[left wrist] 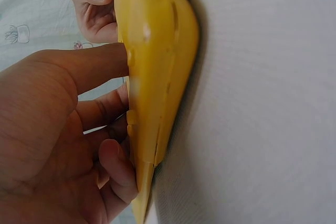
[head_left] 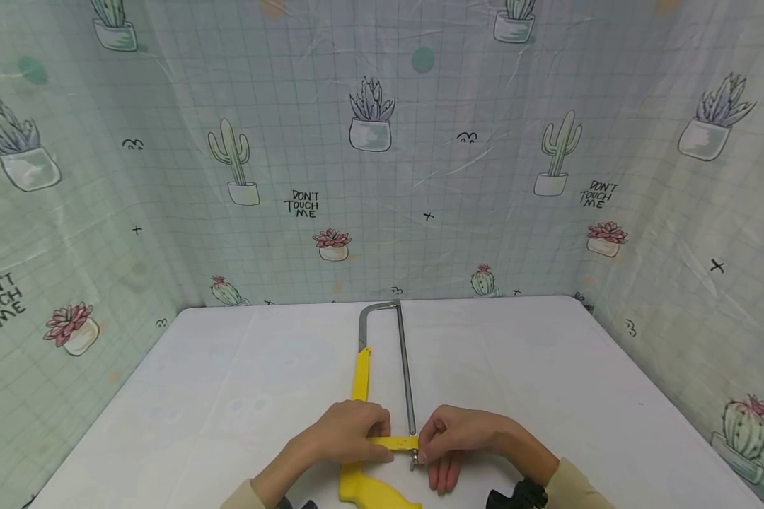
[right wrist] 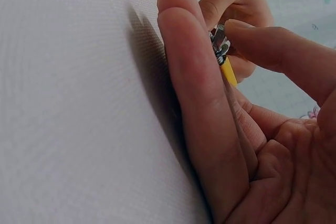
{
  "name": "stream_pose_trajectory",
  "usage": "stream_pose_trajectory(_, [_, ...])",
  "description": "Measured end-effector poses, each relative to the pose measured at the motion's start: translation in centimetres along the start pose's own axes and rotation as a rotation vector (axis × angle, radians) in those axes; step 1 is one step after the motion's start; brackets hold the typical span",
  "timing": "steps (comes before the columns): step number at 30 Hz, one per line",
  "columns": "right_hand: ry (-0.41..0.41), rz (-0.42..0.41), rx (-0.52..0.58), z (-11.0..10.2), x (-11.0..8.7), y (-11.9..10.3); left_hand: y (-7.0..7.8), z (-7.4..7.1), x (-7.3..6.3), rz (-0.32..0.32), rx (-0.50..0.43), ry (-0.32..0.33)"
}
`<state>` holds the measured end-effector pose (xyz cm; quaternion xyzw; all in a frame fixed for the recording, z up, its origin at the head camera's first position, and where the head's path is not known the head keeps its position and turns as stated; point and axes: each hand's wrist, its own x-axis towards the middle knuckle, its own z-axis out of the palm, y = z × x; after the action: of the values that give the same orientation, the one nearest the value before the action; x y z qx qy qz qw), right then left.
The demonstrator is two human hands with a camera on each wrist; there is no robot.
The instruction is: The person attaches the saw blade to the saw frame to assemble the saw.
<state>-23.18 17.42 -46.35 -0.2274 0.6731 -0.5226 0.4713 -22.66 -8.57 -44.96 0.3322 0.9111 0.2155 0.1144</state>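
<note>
A hacksaw (head_left: 360,375) lies flat on the white table, its yellow handle (head_left: 375,491) toward me and its grey metal bow at the far end. The blade (head_left: 405,367) runs along its right side. My left hand (head_left: 350,431) holds the yellow frame where the short crosspiece (head_left: 397,443) branches off. In the left wrist view, fingers press along the edge of the yellow body (left wrist: 152,66). At the near end of the blade, my right hand (head_left: 461,435) pinches a small metal wing nut (right wrist: 220,40) between thumb and index finger. The other right fingers extend low over the table.
The white table (head_left: 242,375) spreads out around the saw. A cloth printed with cacti (head_left: 369,177) hangs behind it and along both sides. A black wrist strap (head_left: 518,495) shows at my right sleeve.
</note>
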Motion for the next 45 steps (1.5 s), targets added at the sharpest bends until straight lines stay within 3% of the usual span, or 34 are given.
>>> stream_pose_trajectory(45, [-0.009, 0.003, 0.025, -0.01, 0.04, 0.03, 0.03, -0.06, -0.09, -0.002, -0.006, 0.002])
